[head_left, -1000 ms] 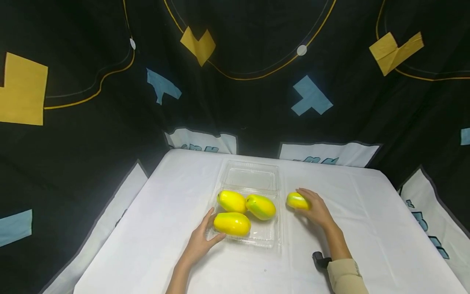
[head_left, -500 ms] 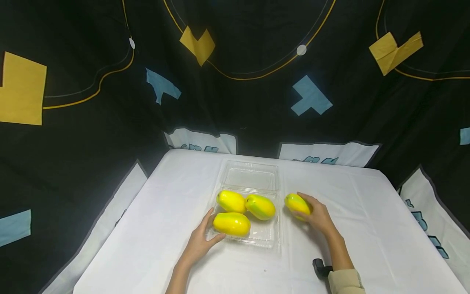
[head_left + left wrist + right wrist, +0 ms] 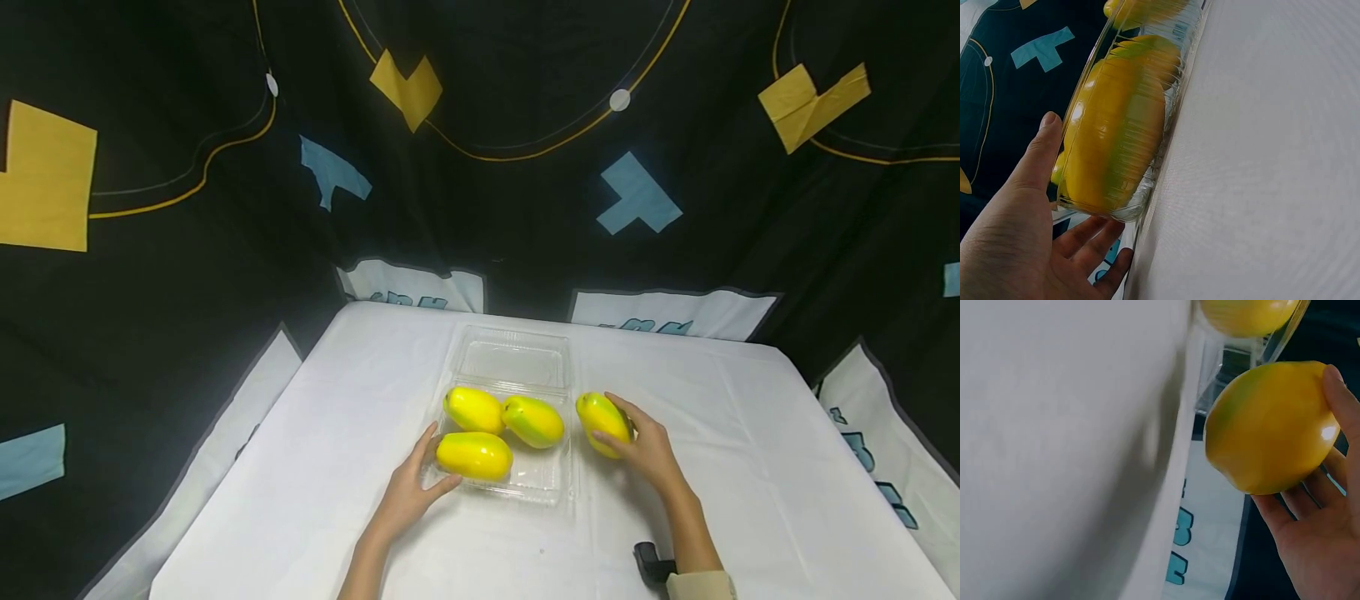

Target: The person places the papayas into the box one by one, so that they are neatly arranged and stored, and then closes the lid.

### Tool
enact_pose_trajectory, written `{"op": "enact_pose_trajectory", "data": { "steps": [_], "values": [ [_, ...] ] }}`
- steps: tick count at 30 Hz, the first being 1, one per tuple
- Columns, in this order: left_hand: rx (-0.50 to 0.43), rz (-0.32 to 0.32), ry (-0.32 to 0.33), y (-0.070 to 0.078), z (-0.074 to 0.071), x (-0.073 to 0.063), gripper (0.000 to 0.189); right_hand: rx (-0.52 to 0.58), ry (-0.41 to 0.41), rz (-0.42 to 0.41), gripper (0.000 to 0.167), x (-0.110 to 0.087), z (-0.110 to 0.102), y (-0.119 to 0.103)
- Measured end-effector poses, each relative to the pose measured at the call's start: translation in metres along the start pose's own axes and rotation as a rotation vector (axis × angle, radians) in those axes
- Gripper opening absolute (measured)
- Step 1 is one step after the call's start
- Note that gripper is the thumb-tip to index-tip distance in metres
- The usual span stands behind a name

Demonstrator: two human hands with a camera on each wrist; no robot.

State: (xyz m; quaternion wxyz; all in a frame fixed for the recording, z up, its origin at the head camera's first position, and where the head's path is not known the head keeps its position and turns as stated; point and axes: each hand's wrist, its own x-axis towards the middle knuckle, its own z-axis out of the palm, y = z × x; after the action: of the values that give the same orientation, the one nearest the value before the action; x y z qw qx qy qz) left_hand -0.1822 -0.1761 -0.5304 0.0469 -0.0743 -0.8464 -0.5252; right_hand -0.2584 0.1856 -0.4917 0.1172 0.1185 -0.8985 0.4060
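My right hand [image 3: 647,450] holds a yellow-green papaya [image 3: 601,421] just right of the clear plastic box [image 3: 546,487]. In the right wrist view, thumb and fingers are around this papaya [image 3: 1269,428], which hangs above the cloth. Three more papayas lie in the box: one at back left [image 3: 473,409], one at right [image 3: 534,422] and one at the front [image 3: 475,456]. With thumb and fingers spread, my left hand [image 3: 407,492] rests against the box's front-left corner. The left wrist view shows its thumb [image 3: 1041,147] beside the wall and fingertips near the lower corner.
The box's clear lid [image 3: 513,358] lies folded back, away from me. A white cloth [image 3: 750,450] covers the table. Behind stands a black curtain [image 3: 487,225] with yellow and blue patches. A dark device [image 3: 654,565] sits at my right wrist.
My right hand has turned the papaya so that it points away from me, and brought it slightly left, closer to the box. The left hand and the box stay in place.
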Motion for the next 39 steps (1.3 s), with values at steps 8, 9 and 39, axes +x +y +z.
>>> {"op": "enact_pose_trajectory", "data": {
  "steps": [8,9,39],
  "values": [
    [-0.008,-0.001,-0.003,0.002,-0.001,0.0,0.091,0.049,0.051,-0.093,0.065,-0.002,-0.004,-0.025],
    [-0.008,-0.001,-0.004,0.002,-0.001,0.0,0.091,0.051,0.057,-0.106,0.065,-0.003,-0.004,-0.029],
    [-0.011,-0.004,-0.005,0.001,0.0,0.0,0.09,0.039,-0.084,-0.253,0.065,-0.019,0.049,-0.082]
  ]
}}
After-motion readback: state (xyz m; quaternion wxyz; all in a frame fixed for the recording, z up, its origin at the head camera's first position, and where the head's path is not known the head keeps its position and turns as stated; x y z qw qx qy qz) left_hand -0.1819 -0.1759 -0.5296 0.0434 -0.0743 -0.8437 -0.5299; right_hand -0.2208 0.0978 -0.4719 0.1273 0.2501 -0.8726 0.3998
